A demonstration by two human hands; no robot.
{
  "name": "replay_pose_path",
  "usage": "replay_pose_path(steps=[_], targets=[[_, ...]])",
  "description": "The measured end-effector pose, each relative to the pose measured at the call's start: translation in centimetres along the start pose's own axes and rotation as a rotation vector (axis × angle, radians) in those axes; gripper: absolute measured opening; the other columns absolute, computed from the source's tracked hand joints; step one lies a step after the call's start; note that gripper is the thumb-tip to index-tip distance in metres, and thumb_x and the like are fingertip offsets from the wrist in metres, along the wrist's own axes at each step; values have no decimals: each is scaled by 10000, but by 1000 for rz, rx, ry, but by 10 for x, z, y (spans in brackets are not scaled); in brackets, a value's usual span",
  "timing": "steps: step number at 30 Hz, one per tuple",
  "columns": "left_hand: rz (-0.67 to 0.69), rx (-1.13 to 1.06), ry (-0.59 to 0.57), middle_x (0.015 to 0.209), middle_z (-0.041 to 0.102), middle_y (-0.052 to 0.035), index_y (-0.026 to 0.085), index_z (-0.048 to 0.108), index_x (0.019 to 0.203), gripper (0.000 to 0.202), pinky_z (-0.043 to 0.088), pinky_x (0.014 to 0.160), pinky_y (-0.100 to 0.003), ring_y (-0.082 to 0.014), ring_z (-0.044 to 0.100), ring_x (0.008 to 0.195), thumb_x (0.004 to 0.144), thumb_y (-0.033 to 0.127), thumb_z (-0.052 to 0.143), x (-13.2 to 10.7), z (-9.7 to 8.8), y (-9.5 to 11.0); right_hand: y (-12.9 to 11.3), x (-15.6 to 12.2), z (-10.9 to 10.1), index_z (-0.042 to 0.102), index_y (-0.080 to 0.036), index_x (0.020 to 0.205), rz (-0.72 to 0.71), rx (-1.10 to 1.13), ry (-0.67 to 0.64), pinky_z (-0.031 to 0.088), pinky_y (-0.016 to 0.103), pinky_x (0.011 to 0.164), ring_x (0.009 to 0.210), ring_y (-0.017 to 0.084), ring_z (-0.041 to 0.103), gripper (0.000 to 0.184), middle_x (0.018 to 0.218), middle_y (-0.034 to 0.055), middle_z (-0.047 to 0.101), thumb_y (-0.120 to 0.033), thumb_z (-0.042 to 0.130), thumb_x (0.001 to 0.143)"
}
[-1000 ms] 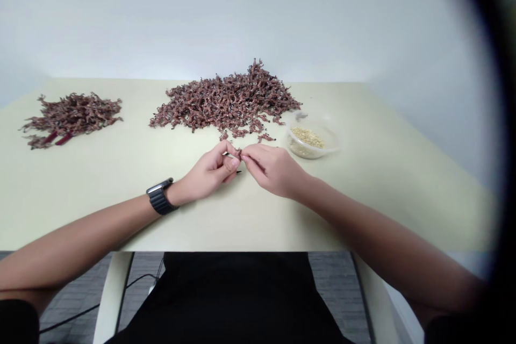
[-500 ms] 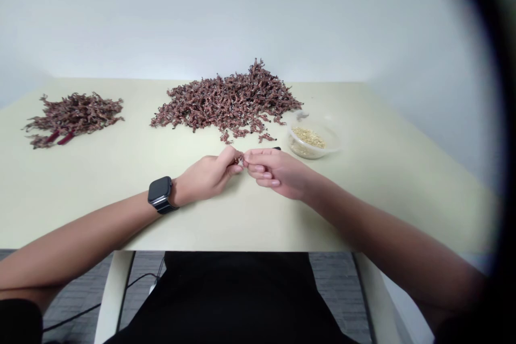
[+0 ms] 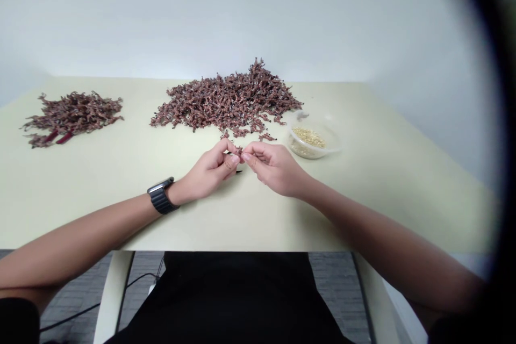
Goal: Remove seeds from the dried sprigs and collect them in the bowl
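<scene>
Movement since the earlier frame: the right hand (image 3: pixel 274 168) has been turned and its fingers drawn in from their flatter, extended pose, and the fingertips of both hands have been brought together in a tighter pinch; the dark piece seen past the right fingers earlier is no longer shown there.

Smaller pile: a heap of reddish-brown dried sprigs (image 3: pixel 72 119) is laid on the pale cream table (image 3: pixel 84 209) at 10 o'clock from the hands, with a few dark red stems showing at its near edge.

Wristwatch: a black smartwatch with a link band (image 3: pixel 162 195) is worn on the left wrist, at 8 o'clock from the hands.

Left hand: the left hand (image 3: pixel 208 171) is held just above the table, with its thumb and forefinger closed on a small reddish-brown sprig (image 3: pixel 238 149).

Sprig: the sprig is clenched at 12 o'clock from the palms, where the fingertips of both hands meet; a thin black tip (image 3: pixel 238 171) is seen just below, though its link to the sprig cannot be told.

Larger heap: a much bigger mound of the same sprigs (image 3: pixel 226 99) is piled at 12 o'clock, with loose bits scattered just ahead of the fingers.

Right hand: the sprig is gripped from the other side by the thumb and forefinger, the remaining fingers being curled.

Bowl: a clear plastic bowl (image 3: pixel 312 140) holding pale yellow fragments (image 3: pixel 308 137) is placed at 2 o'clock.
</scene>
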State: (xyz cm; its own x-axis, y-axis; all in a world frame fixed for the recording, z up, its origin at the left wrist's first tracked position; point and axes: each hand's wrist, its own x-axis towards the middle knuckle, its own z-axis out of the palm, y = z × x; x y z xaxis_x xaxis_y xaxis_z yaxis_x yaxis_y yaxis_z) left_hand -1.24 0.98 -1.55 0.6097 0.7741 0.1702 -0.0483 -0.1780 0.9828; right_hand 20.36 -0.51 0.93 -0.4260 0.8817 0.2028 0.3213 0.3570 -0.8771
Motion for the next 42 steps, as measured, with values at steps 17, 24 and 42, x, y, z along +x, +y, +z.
replay_pose_path(steps=[17, 24, 42], targets=[[-41, -75, -7, 631, 416, 81, 211, 458, 1071, 270, 264, 513, -216, -83, 353, 530, 1044, 463, 552, 0, 1, 5, 7, 1, -4, 606, -217, 1027, -410, -416, 146, 421, 303, 714, 722, 153, 544, 65, 846, 21, 633, -212, 545, 1007], [-31, -40, -10, 617, 395, 91, 211, 434, 1058, 261, 262, 514, -208, -83, 330, 533, 1055, 454, 529, -1, 4, 9, 8, 1, 1, 645, -206, 944, -359, -376, 211, 453, 303, 696, 732, 151, 583, 90, 834, 27, 664, -220, 570, 992], [123, 368, 42, 671, 456, 75, 219, 425, 1100, 188, 300, 565, -219, -89, 368, 561, 1063, 381, 513, -4, -2, 7, 0, 4, 11, 688, -184, 909, 180, 516, 81, 468, 251, 495, 518, 105, 540, 273, 641, -36, 585, -432, 792, 861]])
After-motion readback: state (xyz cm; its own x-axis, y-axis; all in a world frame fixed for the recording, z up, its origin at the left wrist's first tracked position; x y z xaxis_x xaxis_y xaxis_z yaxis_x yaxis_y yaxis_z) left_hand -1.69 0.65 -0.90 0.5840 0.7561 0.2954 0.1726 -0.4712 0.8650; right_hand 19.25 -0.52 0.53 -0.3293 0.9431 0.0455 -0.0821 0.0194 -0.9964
